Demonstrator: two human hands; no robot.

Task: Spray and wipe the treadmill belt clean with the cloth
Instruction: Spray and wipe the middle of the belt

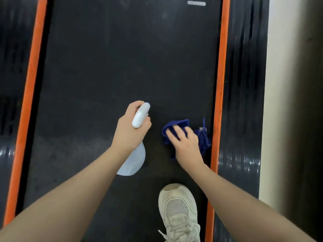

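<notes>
My left hand [130,130] grips the bottle [138,137], nozzle aimed ahead to wet the belt [122,58]; my right hand [185,144], fingers spread flat, presses the cloth [202,138] for wiping.

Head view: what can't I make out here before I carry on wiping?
- Spray bottle: middle hidden by left hand; liquid level unclear.
- Cloth: part covered by right hand.
- Belt: both ends cut off by frame edges.
- Shoe: heel cut off at the bottom edge.

Home or gym: treadmill belt [122,58], cream wall [283,84].
</notes>
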